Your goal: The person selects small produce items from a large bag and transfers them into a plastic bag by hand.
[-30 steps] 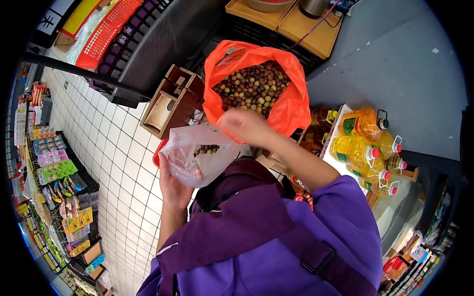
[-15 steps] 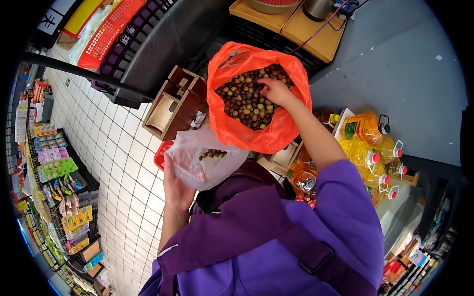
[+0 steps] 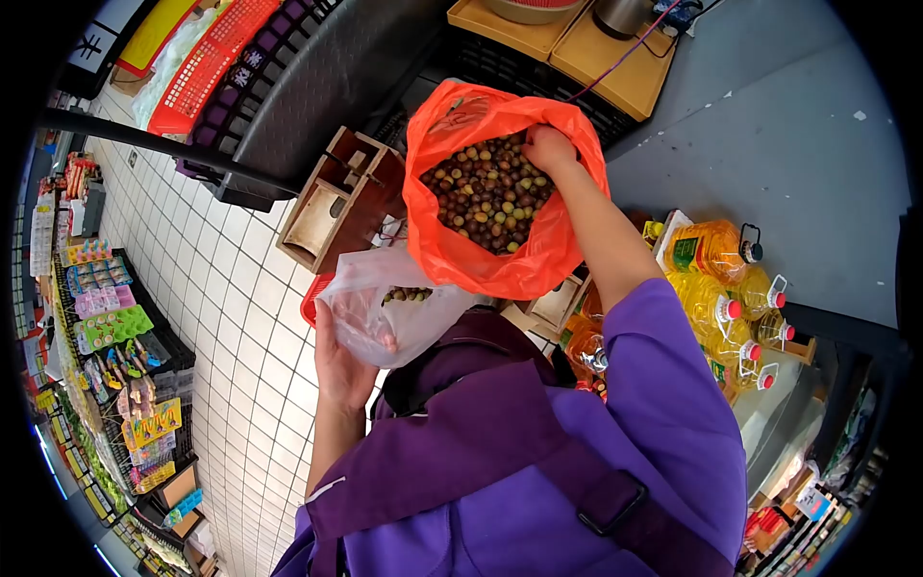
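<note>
Hands well apart. Left hand (image 3: pixel 343 370) has hold of the clear bag (image 3: pixel 370 332), thumb along its outer side, fingertips showing through the film. Small batch of fruit (image 3: pixel 409 294) in it, at the side away from the left wrist.

Right hand (image 3: pixel 550 147) is inside the mouth of the red bag (image 3: pixel 500 277), at the far edge of the loose fruit (image 3: pixel 488 202). Fingers bent; fingertips hidden, so can't tell if they're gripping any. Fruit is round, mixed dark brown and yellow-green, spread from the right hand back toward the left. Red bag's near rim sits right by the clear bag; can't tell if they touch.

Next out: wooden box (image 3: pixel 322 226) beyond the left hand, beside the red bag. Red basket (image 3: pixel 311 306) just past the left thumb, mostly hidden. Oil bottles (image 3: pixel 707 247) grouped to the right of the right forearm, red caps on several.

Farther: brown trays (image 3: pixel 601 72) past the right hand, metal pot (image 3: pixel 620 14) on one. Tiled floor (image 3: pixel 240 385) left of the left hand, then a rack (image 3: pixel 115 332) of small packs.
</note>
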`<move>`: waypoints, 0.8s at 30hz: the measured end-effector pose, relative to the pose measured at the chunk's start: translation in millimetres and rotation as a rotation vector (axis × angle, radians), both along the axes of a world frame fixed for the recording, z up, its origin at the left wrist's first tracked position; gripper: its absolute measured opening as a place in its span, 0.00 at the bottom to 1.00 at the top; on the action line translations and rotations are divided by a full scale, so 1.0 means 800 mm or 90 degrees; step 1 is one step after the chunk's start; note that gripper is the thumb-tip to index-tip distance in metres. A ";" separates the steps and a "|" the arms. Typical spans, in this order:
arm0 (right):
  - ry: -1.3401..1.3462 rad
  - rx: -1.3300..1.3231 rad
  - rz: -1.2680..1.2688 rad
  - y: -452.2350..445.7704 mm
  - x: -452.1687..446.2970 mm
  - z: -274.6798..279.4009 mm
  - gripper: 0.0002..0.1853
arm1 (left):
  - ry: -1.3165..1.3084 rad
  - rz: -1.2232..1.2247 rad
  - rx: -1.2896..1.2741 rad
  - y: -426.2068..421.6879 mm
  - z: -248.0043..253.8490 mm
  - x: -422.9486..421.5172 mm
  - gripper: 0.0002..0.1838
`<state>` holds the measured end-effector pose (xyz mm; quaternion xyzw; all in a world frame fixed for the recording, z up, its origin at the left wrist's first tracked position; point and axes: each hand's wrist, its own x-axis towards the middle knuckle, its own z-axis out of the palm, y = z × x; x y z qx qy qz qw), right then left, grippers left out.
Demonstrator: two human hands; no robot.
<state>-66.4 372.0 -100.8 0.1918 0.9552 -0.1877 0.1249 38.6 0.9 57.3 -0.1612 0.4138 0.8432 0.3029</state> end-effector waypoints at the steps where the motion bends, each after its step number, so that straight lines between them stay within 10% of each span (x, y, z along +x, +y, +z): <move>1: 0.001 0.001 0.001 0.004 0.003 -0.002 0.10 | 0.001 0.001 -0.007 -0.001 0.000 0.000 0.30; 14: -0.016 -0.004 0.121 -0.040 0.006 0.025 0.13 | -0.008 -0.008 0.002 0.001 -0.006 -0.002 0.30; 19: 0.130 -1.031 -0.307 0.001 0.054 0.038 0.11 | 0.002 -0.012 0.021 -0.005 -0.008 -0.002 0.30; 23: 0.114 -1.060 -0.253 -0.001 0.073 0.045 0.10 | -0.021 -0.006 0.014 0.001 -0.006 -0.005 0.31; 24: 0.050 -0.813 -0.176 -0.010 0.073 0.050 0.10 | -0.021 -0.006 0.014 0.001 -0.006 -0.005 0.31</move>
